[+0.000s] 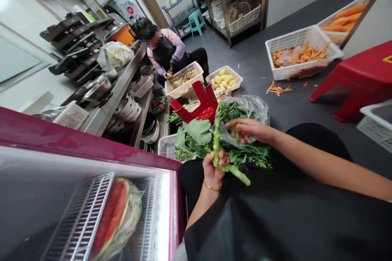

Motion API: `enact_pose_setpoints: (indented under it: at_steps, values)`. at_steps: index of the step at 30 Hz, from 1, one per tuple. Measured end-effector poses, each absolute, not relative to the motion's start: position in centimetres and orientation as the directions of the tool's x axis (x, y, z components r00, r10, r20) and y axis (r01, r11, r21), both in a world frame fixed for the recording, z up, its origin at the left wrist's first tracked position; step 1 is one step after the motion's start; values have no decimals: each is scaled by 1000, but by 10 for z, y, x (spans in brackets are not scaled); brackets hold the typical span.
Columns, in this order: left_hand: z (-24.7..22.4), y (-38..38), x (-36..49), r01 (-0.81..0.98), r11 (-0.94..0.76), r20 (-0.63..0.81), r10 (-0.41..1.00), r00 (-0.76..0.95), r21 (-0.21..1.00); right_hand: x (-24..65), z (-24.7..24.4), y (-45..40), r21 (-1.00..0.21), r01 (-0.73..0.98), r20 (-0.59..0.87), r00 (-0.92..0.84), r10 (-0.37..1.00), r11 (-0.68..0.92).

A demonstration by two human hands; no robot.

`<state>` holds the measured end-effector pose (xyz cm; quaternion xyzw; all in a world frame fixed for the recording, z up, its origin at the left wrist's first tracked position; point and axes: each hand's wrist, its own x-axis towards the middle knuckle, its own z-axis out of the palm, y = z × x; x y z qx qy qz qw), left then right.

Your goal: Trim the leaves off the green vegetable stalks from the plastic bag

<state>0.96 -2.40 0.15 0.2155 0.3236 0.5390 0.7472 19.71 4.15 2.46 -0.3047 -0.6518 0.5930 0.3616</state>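
My left hand, a yellow bracelet at its wrist, is closed around leafy green stalks that look like Chinese broccoli. One stalk stands upright from the fist. A thick cut stem slants out below it, and broad leaves hang to the left. Just right of the upright stalk is my right hand, its forefinger stretched out and the other fingers loosely bent. A small green bit shows by its fingers; whether it is held is unclear. Beneath both hands lies a heap of leafy greens with a clear plastic bag.
A co-worker sits ahead with a basket of peelings. Nearby are a basket of potatoes and an upturned red stool. Carrot peelings fill a basket at right, near a red stool. A glass-fronted fridge stands left.
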Motion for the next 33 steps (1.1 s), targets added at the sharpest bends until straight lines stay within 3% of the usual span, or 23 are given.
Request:
enact_pose_setpoints:
  at_steps: [1,3,5,7,10,12,14,16,18,21,24,26,29,31,33]
  values:
    - [0,-24,9,-671,350,-241,937,254,654,199,24,52,-986,-164,78,-538,839,-14]
    - [-1,-25,11,-659,402,-247,915,319,636,199,24,68,-934,-336,66,-492,868,-119]
    - [0,-25,13,-626,403,-259,914,313,667,193,26,77,-932,-347,54,-415,908,-103]
    - [3,-25,17,-544,356,-253,933,257,760,185,28,79,-975,-218,44,-339,940,-33]
    - [8,-23,24,-413,275,-241,961,135,868,176,28,67,-953,144,235,-195,952,265]
    - [10,-21,27,-459,256,-267,963,43,851,173,24,49,-765,359,487,-220,845,534]
    - [12,-17,25,-547,266,-316,949,3,794,178,16,27,-545,389,600,-437,670,742]
    - [13,-15,17,-577,297,-346,938,26,761,191,6,9,-488,292,477,-700,531,823]
    - [14,-16,8,-565,317,-336,939,74,762,208,1,6,-561,306,255,-820,513,769]
    - [14,-23,4,-545,343,-305,938,164,765,222,11,30,-713,450,91,-700,708,537]
    - [14,-29,11,-519,404,-325,915,241,753,211,35,61,-840,386,147,-515,844,382]
    - [15,-30,18,-529,418,-354,908,223,739,196,45,63,-771,464,266,-386,883,435]
    - [18,-28,22,-532,366,-368,924,108,764,182,39,32,-480,638,467,-395,791,602]
    - [17,-26,22,-456,288,-317,948,14,842,185,27,7,-358,551,434,-617,656,754]
    - [14,-24,22,-341,198,-239,968,-82,919,196,21,-3,-366,493,271,-755,598,789]
